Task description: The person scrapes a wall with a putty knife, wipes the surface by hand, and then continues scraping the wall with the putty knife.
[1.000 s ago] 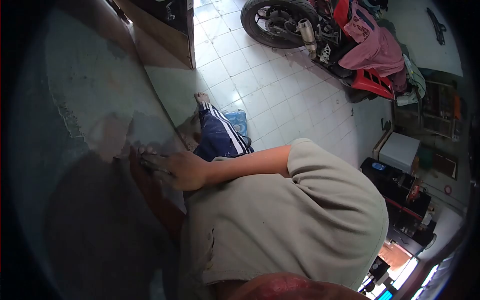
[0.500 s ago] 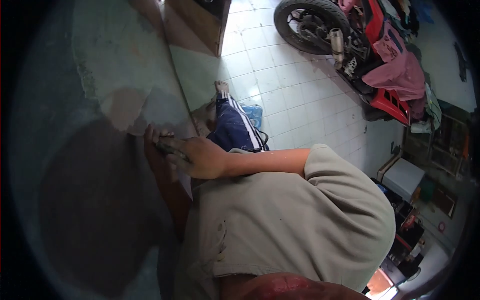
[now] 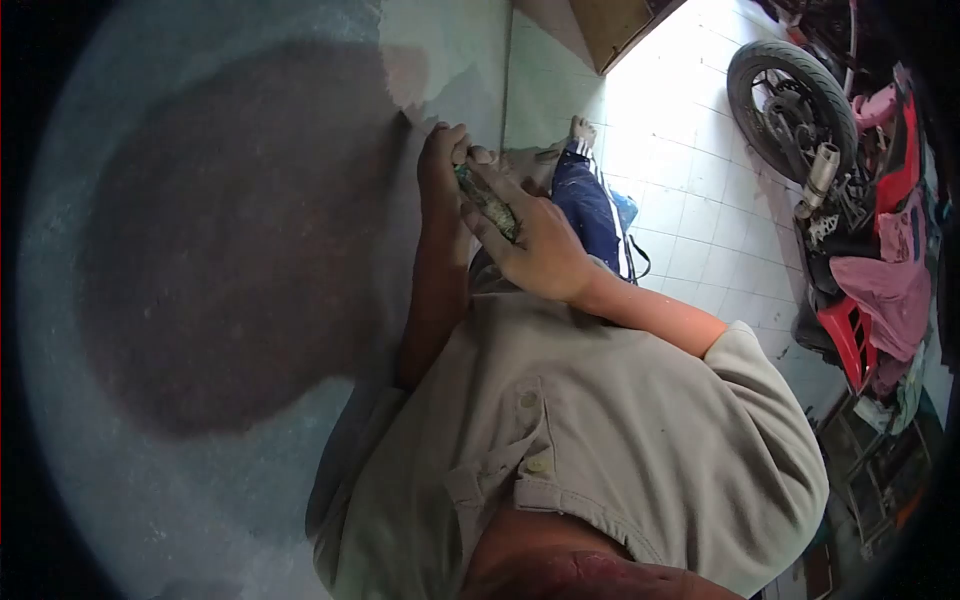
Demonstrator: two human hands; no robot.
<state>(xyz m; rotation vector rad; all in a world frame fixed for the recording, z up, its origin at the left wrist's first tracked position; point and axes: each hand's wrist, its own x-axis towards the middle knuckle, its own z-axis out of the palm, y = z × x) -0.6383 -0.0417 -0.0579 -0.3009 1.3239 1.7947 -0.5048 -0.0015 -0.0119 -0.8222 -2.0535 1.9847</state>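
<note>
My left hand (image 3: 443, 160) is closed beside the pale patch (image 3: 440, 55) of the wall, its fingers curled round the upper end of a slender, speckled green-grey object (image 3: 498, 212). My right hand (image 3: 540, 245) grips the same object from the other side, with fingers along both of its edges. A thin dark edge (image 3: 415, 118) shows at the wall near my left fingertips; whether it belongs to the held object I cannot tell.
The grey-green wall (image 3: 220, 490) fills the left side, with a large shadow on it. A motorcycle (image 3: 800, 110) with pink cloth (image 3: 885, 290) stands at right on the tiled floor (image 3: 690, 240). A brown wooden panel (image 3: 615, 30) is at the top. My foot (image 3: 582, 130) shows below the wall.
The view has shifted and turned, so hands and motorcycle appear further right. My hands appear higher in the view, and more of the speckled object shows between my right fingers.
</note>
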